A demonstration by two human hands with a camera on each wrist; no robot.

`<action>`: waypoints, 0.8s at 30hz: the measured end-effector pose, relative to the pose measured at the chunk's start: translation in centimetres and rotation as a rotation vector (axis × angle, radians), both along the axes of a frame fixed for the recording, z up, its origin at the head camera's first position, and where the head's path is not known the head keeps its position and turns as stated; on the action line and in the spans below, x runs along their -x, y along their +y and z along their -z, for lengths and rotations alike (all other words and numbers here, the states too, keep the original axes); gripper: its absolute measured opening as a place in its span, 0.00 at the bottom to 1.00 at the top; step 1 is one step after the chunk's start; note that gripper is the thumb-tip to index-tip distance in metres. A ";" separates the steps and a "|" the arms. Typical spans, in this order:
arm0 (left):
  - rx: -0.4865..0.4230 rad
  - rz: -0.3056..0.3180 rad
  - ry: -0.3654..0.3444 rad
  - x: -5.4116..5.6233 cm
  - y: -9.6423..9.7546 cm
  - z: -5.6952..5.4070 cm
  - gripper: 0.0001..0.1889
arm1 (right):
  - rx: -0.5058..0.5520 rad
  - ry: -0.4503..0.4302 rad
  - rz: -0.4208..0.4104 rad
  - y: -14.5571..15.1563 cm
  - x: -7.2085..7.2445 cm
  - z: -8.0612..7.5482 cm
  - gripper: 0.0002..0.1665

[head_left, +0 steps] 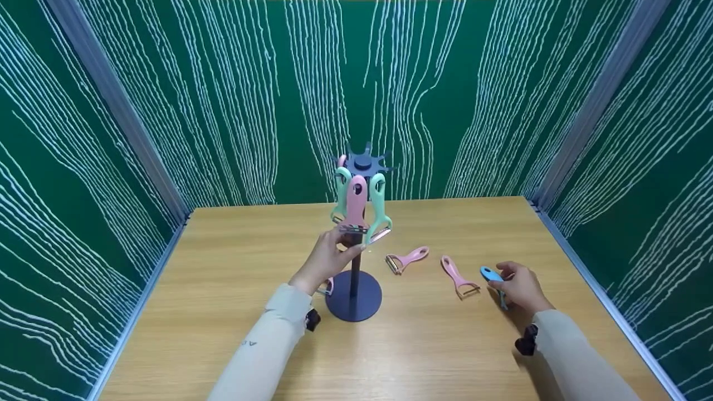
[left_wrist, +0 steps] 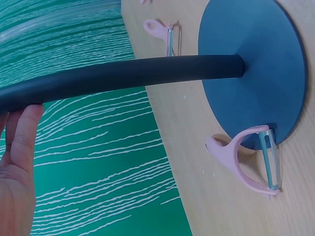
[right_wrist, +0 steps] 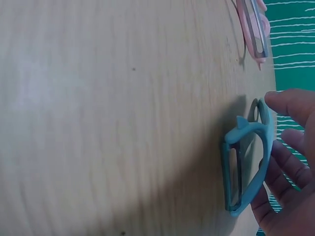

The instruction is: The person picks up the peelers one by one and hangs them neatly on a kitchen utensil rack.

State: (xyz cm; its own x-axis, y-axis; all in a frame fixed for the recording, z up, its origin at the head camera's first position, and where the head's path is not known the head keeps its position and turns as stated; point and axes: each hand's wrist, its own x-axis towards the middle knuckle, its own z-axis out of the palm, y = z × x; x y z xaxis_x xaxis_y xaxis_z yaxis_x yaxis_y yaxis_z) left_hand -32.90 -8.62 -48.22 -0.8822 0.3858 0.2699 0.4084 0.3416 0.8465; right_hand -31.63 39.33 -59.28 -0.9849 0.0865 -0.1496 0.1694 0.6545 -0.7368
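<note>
Nearest, a broad run of wooden table (head_left: 429, 365) spread between two pale sleeves (head_left: 273, 328), giving room up to the dark stand (head_left: 354, 309). Toward the table's right edge, with a strip of wood between, the right hand (head_left: 522, 285) curved its thumb and fingers about a blue peeler (head_left: 491, 274) on the table; whether they had closed on it, I could not tell. Just left of it lay a pink peeler (head_left: 452, 271), another pink peeler (head_left: 415, 255) lay farther back toward the stand, and a third (left_wrist: 229, 155) sat with its blade end at the left rim of the stand's base, partly masked by the left arm. The left hand (head_left: 327, 257) gripped the stand's post, right under the hanging peelers, which crowded the space above it: a pink one (head_left: 356, 199) in front, a green one on either side (head_left: 379, 201), and another pink (head_left: 341, 160) behind. Beyond, more wood ran to the far edge, where a green, white-streaked wall (head_left: 384, 111) closed things off, meeting side walls at metal corner posts (head_left: 599, 94).
</note>
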 end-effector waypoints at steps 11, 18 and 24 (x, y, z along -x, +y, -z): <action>-0.002 -0.005 -0.043 0.0 0.1 -0.1 0.23 | -0.011 -0.132 0.027 0.2 1.0 0.2 0.33; -0.005 -0.004 -0.051 0.0 0.1 -0.1 0.23 | 0.007 -0.147 0.029 0.2 1.1 0.1 0.32; -0.006 0.005 -0.031 0.0 0.0 0.0 0.22 | 0.000 -0.091 0.014 -0.2 0.8 -0.8 0.34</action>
